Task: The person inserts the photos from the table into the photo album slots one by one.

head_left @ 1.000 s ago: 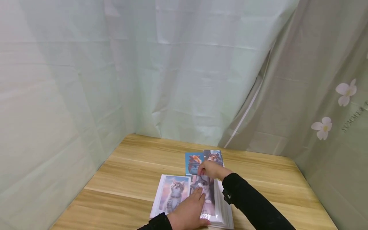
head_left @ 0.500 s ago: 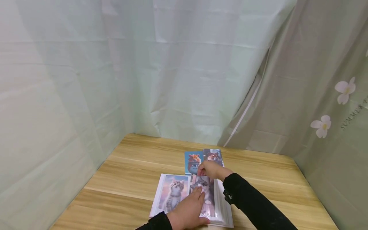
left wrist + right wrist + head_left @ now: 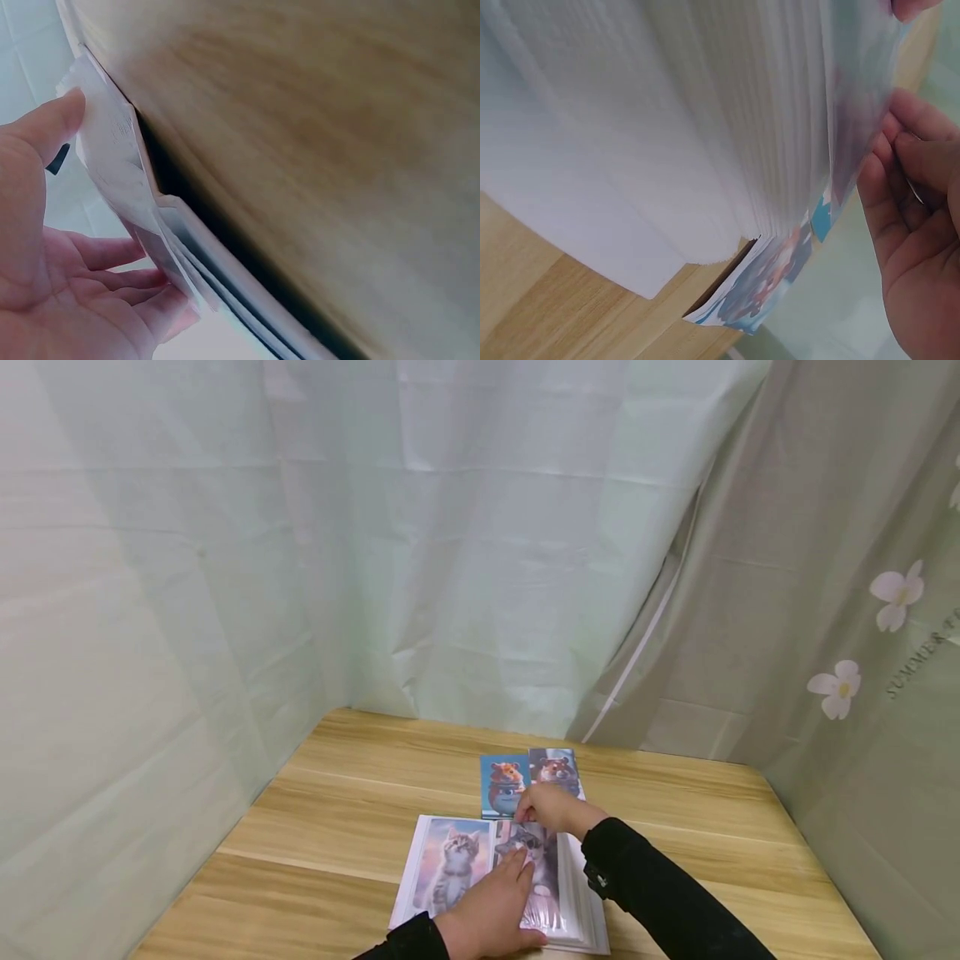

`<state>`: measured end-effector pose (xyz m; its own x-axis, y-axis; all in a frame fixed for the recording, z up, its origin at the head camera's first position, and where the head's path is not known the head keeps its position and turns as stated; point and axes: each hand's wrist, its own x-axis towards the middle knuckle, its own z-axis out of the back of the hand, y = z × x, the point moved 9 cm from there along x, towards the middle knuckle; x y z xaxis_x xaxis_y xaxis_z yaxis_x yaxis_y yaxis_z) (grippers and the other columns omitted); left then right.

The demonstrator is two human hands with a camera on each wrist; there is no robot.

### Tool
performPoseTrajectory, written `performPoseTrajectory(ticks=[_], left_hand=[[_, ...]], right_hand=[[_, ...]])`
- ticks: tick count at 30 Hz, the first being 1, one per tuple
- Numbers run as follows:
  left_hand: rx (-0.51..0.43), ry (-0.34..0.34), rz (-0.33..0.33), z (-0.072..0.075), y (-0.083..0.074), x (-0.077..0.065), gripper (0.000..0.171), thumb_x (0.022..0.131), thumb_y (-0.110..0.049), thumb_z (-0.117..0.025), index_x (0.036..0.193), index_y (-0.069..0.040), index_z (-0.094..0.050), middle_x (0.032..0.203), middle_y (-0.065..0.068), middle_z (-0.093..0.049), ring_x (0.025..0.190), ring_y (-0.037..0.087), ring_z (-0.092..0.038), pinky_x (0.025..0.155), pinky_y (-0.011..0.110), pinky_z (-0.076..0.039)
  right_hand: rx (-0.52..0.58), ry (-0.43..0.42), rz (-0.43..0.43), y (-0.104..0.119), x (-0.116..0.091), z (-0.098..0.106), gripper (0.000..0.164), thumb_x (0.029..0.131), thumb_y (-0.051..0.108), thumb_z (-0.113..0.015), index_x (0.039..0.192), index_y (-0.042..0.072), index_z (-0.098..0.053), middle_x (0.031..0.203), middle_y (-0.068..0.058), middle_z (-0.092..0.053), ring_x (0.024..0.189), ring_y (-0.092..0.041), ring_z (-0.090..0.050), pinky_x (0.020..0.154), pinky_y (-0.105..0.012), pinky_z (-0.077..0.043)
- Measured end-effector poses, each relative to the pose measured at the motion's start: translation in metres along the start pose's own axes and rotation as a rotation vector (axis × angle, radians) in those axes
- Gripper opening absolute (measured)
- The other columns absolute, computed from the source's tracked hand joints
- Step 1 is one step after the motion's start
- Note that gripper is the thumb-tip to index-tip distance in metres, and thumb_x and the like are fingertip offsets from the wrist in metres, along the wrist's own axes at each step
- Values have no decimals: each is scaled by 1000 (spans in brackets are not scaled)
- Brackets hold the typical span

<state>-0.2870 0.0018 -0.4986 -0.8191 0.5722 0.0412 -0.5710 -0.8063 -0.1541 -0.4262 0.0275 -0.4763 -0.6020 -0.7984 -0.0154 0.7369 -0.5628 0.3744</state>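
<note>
An open photo album (image 3: pixel 405 893) lies on the wooden table in the head view. Its left page shows a kitten photo (image 3: pixel 453 864). On the right page is a grey cat photo (image 3: pixel 551 868) under a clear, shiny sleeve. My left hand (image 3: pixel 491 906) rests across that page with fingers extended, covering part of the cat. At the page's top edge, my right hand (image 3: pixel 553 806) pinches the cat photo between curled fingers and thumb. The right wrist view shows the right hand (image 3: pixel 922 202) beside the thick stack of album pages (image 3: pixel 705 112).
Just beyond the album lie a blue hamster picture (image 3: pixel 505 785) and a darker hamster picture (image 3: pixel 557 768), the latter partly behind my right hand. The wooden table (image 3: pixel 322 827) ends against pale curtains (image 3: pixel 480 568) at the back and both sides.
My right hand has moved very slightly toward the body, and the cat photo's top edge sits a touch lower. The left hand stays in place on the page.
</note>
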Motion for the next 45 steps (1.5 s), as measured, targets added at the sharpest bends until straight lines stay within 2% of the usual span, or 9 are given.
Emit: performPoseTrajectory(ticks=[5,11,18,23,28,31,38,41,45], left_hand=[[-31,10,8,-1,2,0,91,83,-65,-69,142,2,-51,152,19,-43,143,32,-38,113,35,-37],[-55,5,7,-2,3,-1,92,82,-62,-71,144,2,-49,153,20,-41,143,33,-37,113,34,-38],[-108,-27,-14,0,5,-2,91,80,-58,-74,142,4,-50,152,21,-41,142,33,-39,110,33,-41],[-176,-24,3,3,10,-3,91,82,-58,-74,145,3,-48,154,20,-39,142,30,-39,108,33,-43],[-233,-19,14,9,14,-3,90,85,-58,-71,148,1,-44,156,19,-37,143,29,-38,109,34,-42],[-239,-43,-5,13,13,-5,86,87,-53,-69,147,2,-45,155,19,-39,142,28,-40,109,33,-42],[-294,-136,-121,24,5,-8,71,91,-32,-62,148,5,-42,153,19,-42,142,29,-40,112,35,-39],[-367,-167,-125,29,6,-10,68,89,-23,-59,149,3,-40,153,18,-42,141,27,-41,111,37,-40],[-453,-218,-94,41,11,-14,66,91,-15,-57,152,-2,-37,156,13,-40,141,25,-42,109,40,-42]], right_hand=[[-30,-5,-12,0,-1,-1,24,88,-11,-65,89,6,-81,87,0,-74,83,-12,-66,80,-29,-57],[-1,-18,-34,-1,-4,1,23,87,-12,-65,89,6,-80,87,0,-74,84,-13,-66,79,-29,-57],[17,-60,14,1,-8,6,23,86,-15,-64,89,2,-79,88,-4,-74,84,-15,-68,77,-28,-57],[32,-120,30,-2,-12,18,21,88,-15,-62,91,-2,-77,89,-10,-75,86,-21,-70,75,-29,-58],[48,-200,4,-11,-17,34,22,89,-15,-61,93,-1,-78,88,-10,-74,85,-24,-69,75,-32,-58],[41,-225,-8,-17,-19,40,23,89,-15,-61,94,0,-78,88,-8,-73,87,-24,-69,76,-32,-58],[95,-272,7,-20,-26,51,28,88,-19,-58,91,1,-77,89,-11,-72,85,-22,-67,74,-28,-57],[126,-282,-25,-23,-31,55,25,89,-17,-60,93,0,-77,91,-11,-72,87,-23,-67,76,-29,-58],[132,-308,-25,-24,-36,62,23,89,-16,-61,93,-1,-77,92,-12,-72,86,-24,-68,76,-30,-58]])
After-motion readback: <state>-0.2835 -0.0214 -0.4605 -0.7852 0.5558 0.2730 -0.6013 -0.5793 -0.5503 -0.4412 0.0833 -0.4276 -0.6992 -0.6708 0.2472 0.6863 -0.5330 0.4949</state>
